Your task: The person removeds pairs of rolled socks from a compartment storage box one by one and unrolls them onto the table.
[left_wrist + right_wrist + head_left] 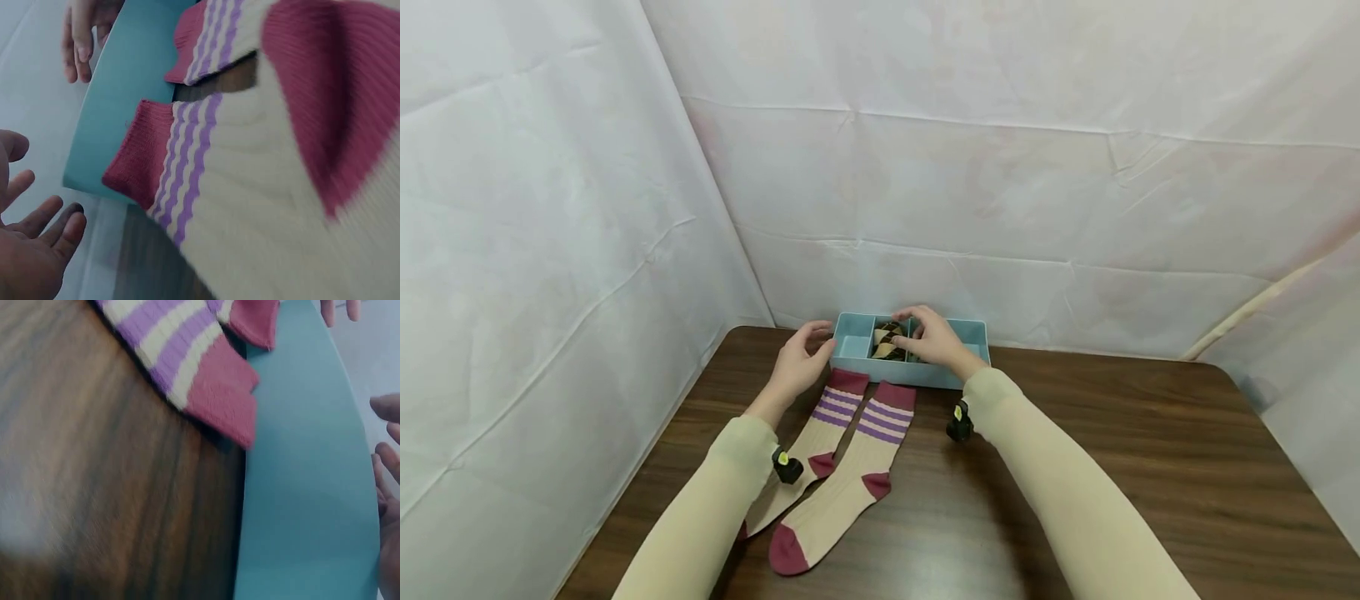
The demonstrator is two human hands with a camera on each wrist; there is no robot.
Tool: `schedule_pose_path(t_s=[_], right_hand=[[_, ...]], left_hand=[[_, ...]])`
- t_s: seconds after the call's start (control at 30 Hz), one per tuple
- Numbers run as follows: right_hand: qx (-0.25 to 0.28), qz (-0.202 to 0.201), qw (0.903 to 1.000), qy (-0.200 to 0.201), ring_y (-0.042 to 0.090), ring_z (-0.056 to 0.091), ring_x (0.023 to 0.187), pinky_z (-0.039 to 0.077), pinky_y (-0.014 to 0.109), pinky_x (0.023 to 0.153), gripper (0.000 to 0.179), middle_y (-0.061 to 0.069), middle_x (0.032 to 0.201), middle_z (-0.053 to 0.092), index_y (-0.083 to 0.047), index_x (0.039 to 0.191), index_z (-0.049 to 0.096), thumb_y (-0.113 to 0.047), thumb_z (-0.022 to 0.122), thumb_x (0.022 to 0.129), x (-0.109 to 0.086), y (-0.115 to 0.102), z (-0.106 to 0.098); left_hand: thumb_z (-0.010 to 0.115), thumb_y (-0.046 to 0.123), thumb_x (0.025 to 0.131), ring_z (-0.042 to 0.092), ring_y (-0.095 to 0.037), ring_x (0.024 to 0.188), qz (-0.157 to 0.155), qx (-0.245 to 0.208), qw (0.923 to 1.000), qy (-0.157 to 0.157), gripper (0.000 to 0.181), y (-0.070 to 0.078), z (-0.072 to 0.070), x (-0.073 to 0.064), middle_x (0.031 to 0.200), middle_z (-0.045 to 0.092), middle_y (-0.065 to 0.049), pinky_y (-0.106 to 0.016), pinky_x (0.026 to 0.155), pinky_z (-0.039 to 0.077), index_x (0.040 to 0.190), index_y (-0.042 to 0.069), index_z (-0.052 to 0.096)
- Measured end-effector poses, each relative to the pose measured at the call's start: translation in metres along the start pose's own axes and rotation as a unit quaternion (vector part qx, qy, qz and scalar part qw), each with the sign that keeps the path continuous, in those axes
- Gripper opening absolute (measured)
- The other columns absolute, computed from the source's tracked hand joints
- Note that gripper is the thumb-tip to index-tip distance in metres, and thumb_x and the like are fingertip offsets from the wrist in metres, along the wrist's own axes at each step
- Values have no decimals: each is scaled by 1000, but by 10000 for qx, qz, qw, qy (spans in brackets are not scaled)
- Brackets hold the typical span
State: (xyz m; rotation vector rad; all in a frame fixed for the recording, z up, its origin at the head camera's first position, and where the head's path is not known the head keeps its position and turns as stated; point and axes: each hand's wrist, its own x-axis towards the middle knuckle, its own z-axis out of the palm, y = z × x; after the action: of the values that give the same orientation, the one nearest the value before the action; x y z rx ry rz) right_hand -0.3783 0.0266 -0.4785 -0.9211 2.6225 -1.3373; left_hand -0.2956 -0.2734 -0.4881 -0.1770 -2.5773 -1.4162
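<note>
A light blue divided box (895, 372) stands at the back of the table. Its middle compartment holds a dark brown and beige patterned bundle (887, 340), partly hidden by my right hand (931, 337). That hand reaches over the box from the right, thumb and fingers spread apart, fingertips by the bundle. My left hand (801, 360) is at the box's left end, fingers loosely bent around nothing. Two cream socks lie flat in front of the box: the left sock (805, 442) and the right sock (850, 479), both with maroon cuffs, heels and toes and purple stripes.
The dark wood table (1120, 433) extends to the right of the socks. White sheeting (1000, 200) hangs right behind the box and along both sides. The box's left compartment (853, 346) shows its bare floor.
</note>
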Motion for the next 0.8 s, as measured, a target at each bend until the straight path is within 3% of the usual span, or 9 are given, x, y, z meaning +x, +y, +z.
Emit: schedule_pose_path(t_s=[0.13,0.37,0.6,0.8], right_hand=[[78,-46,9997,-209,30,61,80,52,38,70,57,13,153,54,-10,152,61,-27,82,102,4,0,-2],[87,230,9980,-576,20,65,74,57,37,70,80,8,162,47,-18,161,55,-36,92,92,3,4,0],[-1,246,9977,-626,22,65,80,57,39,72,83,9,161,52,-19,162,53,-35,93,91,6,0,2],[-159,249,9969,-736,20,63,81,55,36,74,85,10,161,54,-18,164,49,-28,92,92,8,-2,5]], left_hand=[[65,25,111,61,-39,132,-160,-294,9994,-30,49,-3,7,7,150,61,-20,-61,108,51,155,8,57],[64,21,112,55,-39,137,-336,-425,9976,-430,49,-15,10,7,160,52,-22,-59,112,48,159,10,54],[65,26,113,53,-40,140,-396,-887,9933,-629,53,-25,7,4,163,48,-21,-59,113,47,162,11,52],[65,27,113,56,-37,138,-404,-985,9924,-612,54,-27,7,1,158,53,-23,-56,114,47,162,10,52]])
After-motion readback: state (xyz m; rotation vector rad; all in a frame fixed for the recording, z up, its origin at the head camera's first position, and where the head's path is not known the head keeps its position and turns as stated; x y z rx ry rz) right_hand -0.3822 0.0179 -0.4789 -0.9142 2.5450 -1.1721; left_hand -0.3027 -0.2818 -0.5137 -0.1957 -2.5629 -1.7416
